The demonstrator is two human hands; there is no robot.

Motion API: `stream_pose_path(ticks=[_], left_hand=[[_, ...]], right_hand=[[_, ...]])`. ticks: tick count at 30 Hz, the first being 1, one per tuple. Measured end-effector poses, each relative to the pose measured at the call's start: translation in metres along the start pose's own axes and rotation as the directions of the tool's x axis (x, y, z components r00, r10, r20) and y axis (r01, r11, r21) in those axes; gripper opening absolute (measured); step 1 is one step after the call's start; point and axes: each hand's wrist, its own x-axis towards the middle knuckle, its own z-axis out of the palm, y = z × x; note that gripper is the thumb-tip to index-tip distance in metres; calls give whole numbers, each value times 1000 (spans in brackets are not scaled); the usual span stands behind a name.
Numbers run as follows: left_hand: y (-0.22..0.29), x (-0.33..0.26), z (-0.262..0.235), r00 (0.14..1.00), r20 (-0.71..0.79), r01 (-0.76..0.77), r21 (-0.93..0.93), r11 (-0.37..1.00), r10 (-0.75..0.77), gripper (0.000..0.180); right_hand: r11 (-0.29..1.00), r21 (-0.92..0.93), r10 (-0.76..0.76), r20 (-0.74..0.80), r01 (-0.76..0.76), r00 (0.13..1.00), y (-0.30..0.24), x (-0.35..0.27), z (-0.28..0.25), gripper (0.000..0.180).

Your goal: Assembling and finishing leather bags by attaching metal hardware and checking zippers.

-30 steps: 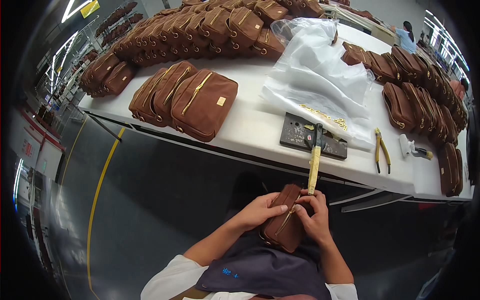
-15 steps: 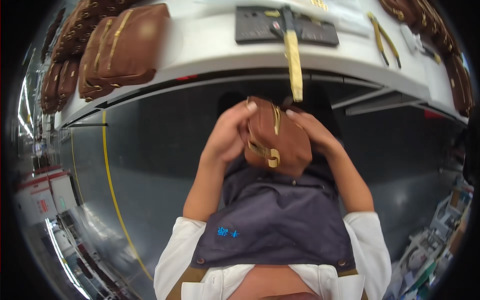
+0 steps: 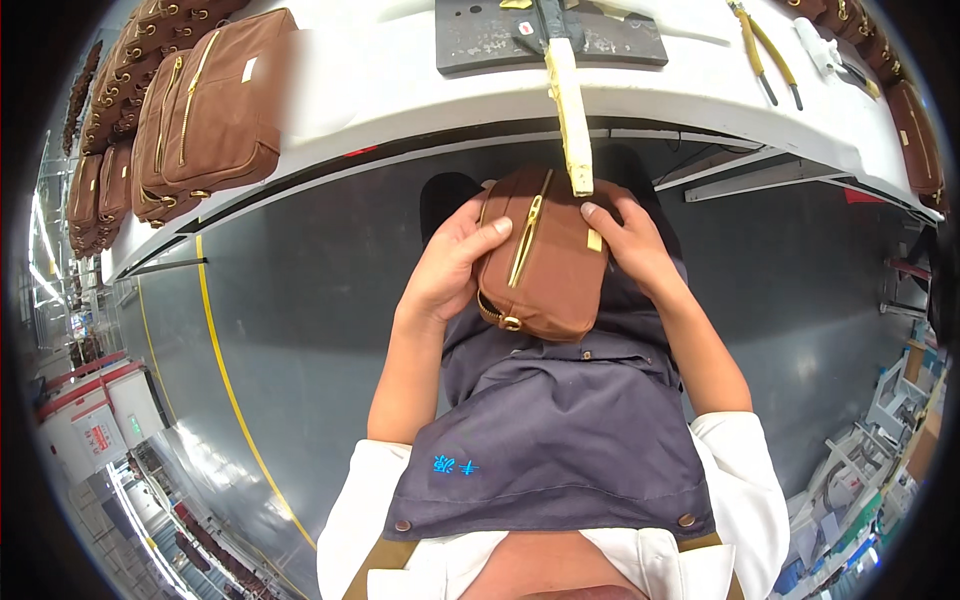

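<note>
A small brown bag (image 3: 565, 255) with gold zippers and a metal ring is held over my lap, its front face turned up. My left hand (image 3: 452, 258) grips its left side, thumb lying on the front beside the zipper. At the other side my right hand (image 3: 632, 240) holds the edge, thumb near a small pale yellow tag. The fingers of both hands are partly hidden behind the bag. Just above the bag's far end reaches the tip of a bar wrapped in yellow tape (image 3: 570, 130), which juts out from the table.
On the white table (image 3: 370, 85), the taped bar is fixed to a dark metal plate (image 3: 480, 45). Yellow-handled pliers (image 3: 765, 55) lie to its right, near a white tool (image 3: 820, 50). Brown bags (image 3: 225, 110) are stacked at the left, with more (image 3: 915, 140) at the far right.
The bag has been turned in my hands, so its front zipper and pale tag now face up. Both hands still hold it, and the view has shifted slightly.
</note>
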Motion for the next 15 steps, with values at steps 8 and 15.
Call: stream_pose_path(ticks=[8, 15], left_hand=[[15, -24, 5, 992, -50, -105, 141, 984, 113, 69], [33, -51, -9, 999, 40, -31, 259, 965, 22, 30]], right_hand=[[890, -263, -404, -75, 373, 912, -67, -26, -55, 22], [228, -968, -890, -166, 101, 424, -122, 30, -166, 27]])
